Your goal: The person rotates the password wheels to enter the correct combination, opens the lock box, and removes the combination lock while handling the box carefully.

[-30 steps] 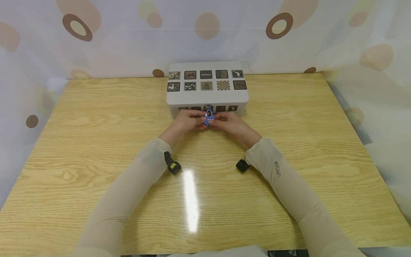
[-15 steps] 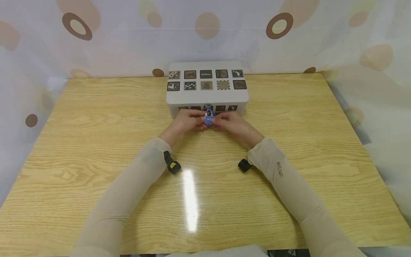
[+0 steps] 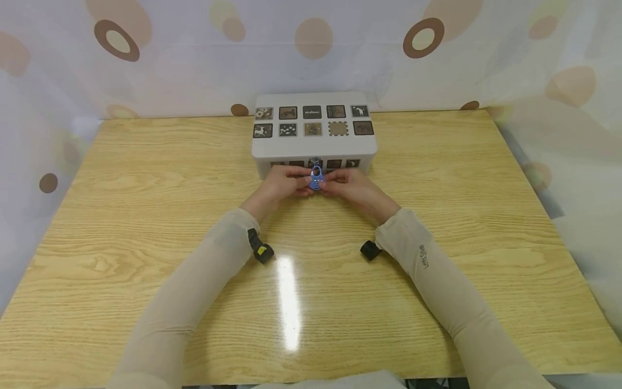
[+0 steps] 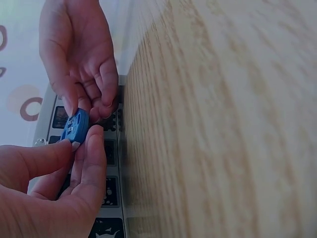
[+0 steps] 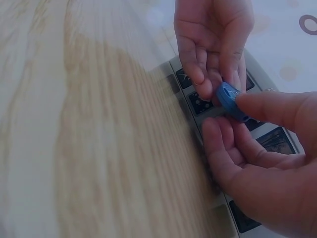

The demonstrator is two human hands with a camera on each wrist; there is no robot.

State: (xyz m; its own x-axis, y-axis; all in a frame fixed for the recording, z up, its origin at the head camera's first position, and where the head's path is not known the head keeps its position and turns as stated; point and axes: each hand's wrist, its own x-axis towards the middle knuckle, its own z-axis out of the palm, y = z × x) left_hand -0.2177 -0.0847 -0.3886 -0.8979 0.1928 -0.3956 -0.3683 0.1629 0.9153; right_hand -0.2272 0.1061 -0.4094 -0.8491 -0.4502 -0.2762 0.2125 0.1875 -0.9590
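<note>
A small blue padlock (image 3: 316, 179) with a row of number dials hangs at the metal clasp (image 3: 315, 161) on the front of a white box (image 3: 315, 146) with dark picture squares. From the left, the left hand (image 3: 281, 186) pinches the padlock's edge between thumb and fingers. The right hand (image 3: 357, 190) holds its other side, thumb on the dial face. In the left wrist view the padlock (image 4: 75, 126) sits between both hands' fingertips. Part of its body is hidden by the right thumb in the right wrist view.
The box stands at the back of a wooden table (image 3: 146, 216), close to a patterned curtain (image 3: 194, 65). Black wrist devices (image 3: 263, 253) sit by both sleeves. A bright reflection lies on the table between the forearms.
The right hand has shifted slightly right, and its thumb has moved a little across the padlock's dial face. The left hand and the box have stayed in place.
</note>
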